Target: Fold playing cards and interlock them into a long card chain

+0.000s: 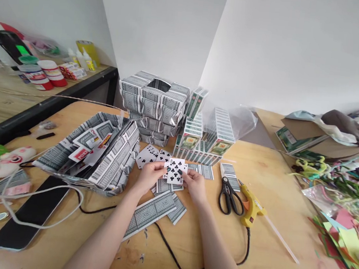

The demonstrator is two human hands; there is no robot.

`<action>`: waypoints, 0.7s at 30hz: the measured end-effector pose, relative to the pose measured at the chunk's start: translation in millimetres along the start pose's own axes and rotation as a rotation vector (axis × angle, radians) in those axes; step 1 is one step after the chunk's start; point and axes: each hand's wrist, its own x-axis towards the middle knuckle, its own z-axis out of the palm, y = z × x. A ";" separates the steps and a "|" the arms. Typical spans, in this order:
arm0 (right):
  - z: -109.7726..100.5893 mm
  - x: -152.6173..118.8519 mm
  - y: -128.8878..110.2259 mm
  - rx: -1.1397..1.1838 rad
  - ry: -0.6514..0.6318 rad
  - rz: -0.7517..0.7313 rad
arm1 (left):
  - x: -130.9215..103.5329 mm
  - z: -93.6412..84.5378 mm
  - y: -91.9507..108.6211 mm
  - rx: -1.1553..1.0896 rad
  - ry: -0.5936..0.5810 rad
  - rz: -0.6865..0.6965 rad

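Note:
Both hands hold playing cards over the middle of the table. My left hand (154, 175) pinches the left edge of an eight of clubs (175, 171), and my right hand (193, 184) grips its right side. A seven card shows partly behind it. Face-up club cards (147, 156) lie just beyond my left hand. Patterned card strips (150, 213) rest below the hands, between my forearms. A basket made of folded cards (112, 161) stands to the left with loose cards inside. Behind the hands is a box made of folded cards (157, 102).
Stacked card packs (196, 155) stand behind the hands. Black scissors (230, 197) and a yellow glue gun (251, 210) lie to the right, its cord crossing the front. A phone (32, 213) and white cable are at left; coloured paper (348, 242) is far right.

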 end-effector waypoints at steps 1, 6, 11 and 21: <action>-0.1 0.0 0.1 -0.001 0.001 -0.001 | 0.1 -0.4 0.0 -0.002 -0.003 -0.004; 0.1 -2.3 -1.8 -0.023 -0.052 -0.012 | 0.3 -1.2 2.0 -0.038 -0.032 -0.018; 0.4 -2.5 -0.5 -0.036 -0.096 -0.021 | 0.8 -0.9 3.9 -0.037 -0.043 -0.047; 0.9 -4.7 -5.4 -0.100 -0.075 -0.029 | 0.1 -2.2 2.9 -0.009 -0.066 -0.038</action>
